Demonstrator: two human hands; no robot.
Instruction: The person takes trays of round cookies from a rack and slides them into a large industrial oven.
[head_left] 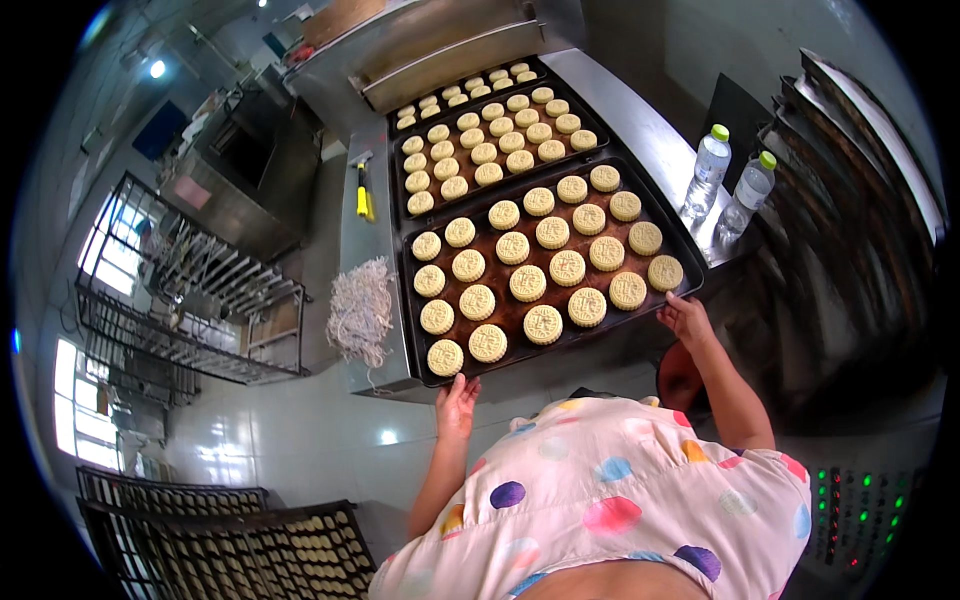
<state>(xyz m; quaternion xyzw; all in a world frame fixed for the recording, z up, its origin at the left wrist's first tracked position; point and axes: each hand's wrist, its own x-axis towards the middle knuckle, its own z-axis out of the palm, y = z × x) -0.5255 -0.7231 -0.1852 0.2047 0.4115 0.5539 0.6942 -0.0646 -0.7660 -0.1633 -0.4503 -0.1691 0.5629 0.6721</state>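
Observation:
A dark baking tray (505, 310) lies nearest to me, set with rows of round, pale, stamped pastries (567, 268) with fluted edges. My left hand (457, 408) grips its front edge near the left corner, fingertips up at the rim. At the front right corner my right hand (688, 320) is closed on the same rim, its other fingers partly hidden under the tray. Directly behind stands a second tray (470, 172) of similar pastries, and a third row of pastries (478, 92) shows farther back, by a metal machine opening.
On the metal table's left side lie a yellow-handled tool (362, 198) and a heap of pale string (361, 312). Two clear bottles (708, 172) with green caps stand right. Stacked dark trays (850, 190) lean beyond them. Racks (190, 285) stand left; pastry-filled trays (230, 550) are lower left.

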